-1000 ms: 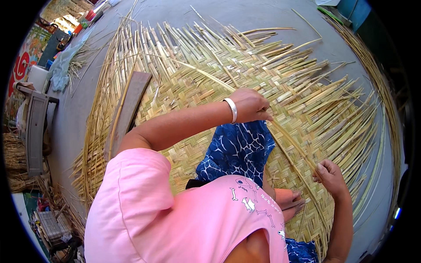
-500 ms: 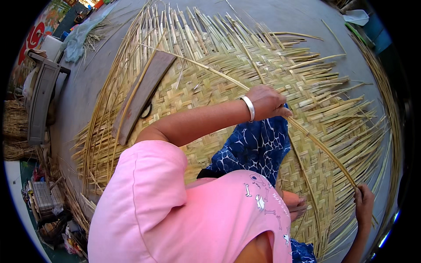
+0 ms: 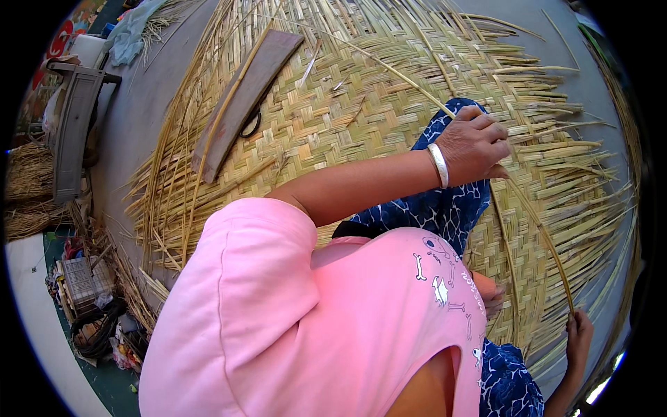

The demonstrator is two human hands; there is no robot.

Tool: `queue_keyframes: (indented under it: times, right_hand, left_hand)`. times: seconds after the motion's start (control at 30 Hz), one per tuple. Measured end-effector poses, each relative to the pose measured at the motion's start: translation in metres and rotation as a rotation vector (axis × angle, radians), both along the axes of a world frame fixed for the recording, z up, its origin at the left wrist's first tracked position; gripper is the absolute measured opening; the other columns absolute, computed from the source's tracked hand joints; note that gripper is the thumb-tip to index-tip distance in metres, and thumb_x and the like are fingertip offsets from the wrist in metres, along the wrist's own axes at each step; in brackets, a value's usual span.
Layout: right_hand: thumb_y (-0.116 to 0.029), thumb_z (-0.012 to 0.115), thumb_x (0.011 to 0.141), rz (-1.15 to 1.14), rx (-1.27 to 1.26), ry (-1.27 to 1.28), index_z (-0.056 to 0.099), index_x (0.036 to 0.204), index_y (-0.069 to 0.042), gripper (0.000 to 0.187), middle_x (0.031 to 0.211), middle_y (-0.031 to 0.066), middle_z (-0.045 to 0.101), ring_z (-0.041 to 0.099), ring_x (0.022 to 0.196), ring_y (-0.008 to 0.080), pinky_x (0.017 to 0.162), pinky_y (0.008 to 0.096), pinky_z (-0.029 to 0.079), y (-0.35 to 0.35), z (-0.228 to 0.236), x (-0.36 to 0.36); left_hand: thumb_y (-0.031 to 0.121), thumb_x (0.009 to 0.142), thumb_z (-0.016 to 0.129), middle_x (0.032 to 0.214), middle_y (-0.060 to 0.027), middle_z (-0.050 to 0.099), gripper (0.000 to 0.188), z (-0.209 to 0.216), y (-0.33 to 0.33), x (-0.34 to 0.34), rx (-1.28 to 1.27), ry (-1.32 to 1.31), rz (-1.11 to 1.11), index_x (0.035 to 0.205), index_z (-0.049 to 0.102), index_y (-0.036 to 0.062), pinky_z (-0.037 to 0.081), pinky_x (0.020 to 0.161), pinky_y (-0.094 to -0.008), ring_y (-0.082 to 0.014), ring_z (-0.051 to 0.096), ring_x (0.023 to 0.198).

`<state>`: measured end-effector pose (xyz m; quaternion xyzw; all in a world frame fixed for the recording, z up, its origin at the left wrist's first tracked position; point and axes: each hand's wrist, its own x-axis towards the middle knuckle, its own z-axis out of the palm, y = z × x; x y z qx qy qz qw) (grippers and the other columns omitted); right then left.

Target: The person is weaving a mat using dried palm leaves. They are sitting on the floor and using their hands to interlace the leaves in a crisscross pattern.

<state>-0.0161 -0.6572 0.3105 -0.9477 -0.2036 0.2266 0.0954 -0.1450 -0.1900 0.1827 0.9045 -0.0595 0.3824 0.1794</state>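
Observation:
A long, thin reed strip (image 3: 544, 233) runs between my two hands and on toward the far left, bowing slightly. My left hand (image 3: 476, 142), wearing a silver bangle, has bent fingers around the strip above my blue patterned clothing. At the lower right, my right hand (image 3: 579, 337) pinches the strip near its other end. Below both hands spreads a large woven reed mat (image 3: 326, 135) in a herringbone pattern, its unwoven ends fanning outward. I sit on the mat with a bare foot (image 3: 490, 292) showing.
A flat wooden board (image 3: 243, 104) lies on the mat's left part, with a black curved handle (image 3: 251, 125) beside it. Loose reeds (image 3: 170, 160) run along the left edge. Farther left stand a grey bench-like object (image 3: 76, 132) and reed bundles (image 3: 31, 174). Long reeds line the right side.
The view has shifted, so the mat and board appear higher. My left hand has moved right along the reed strip, its fingers now looser. My right hand still pinches the strip.

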Motion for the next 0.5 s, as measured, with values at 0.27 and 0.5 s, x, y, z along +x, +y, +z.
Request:
queue_keyframes:
  times: [0.27, 0.5]
  right_hand:
    - [-0.004, 0.057, 0.082, 0.434, -0.307, -0.397, 0.051, 0.078, 0.001, 0.008, 0.078, 0.0168, 0.051, 0.05, 0.079, 0.0367, 0.07, 0.0426, 0.041, 0.006, -0.054, -0.002]
    - [-0.01, 0.052, 0.091, 0.123, -0.047, -0.505, 0.059, 0.1, -0.001, 0.015, 0.089, 0.0183, 0.06, 0.058, 0.084, 0.0339, 0.075, 0.0413, 0.045, 0.014, -0.033, 0.02]
  left_hand:
    - [0.03, 0.081, 0.065, 0.088, -0.008, 0.061, 0.022, -0.067, 0.054, -0.137, -0.227, 0.449, 0.308, 0.082, 0.062, 0.009, 0.042, 0.073, -0.0381, -0.0275, 0.058, 0.084]
    - [0.03, 0.083, 0.064, 0.08, -0.0125, 0.06, 0.023, -0.08, 0.037, -0.142, -0.397, 0.538, 0.198, 0.085, 0.062, 0.0069, 0.046, 0.071, -0.0397, -0.0328, 0.058, 0.077]
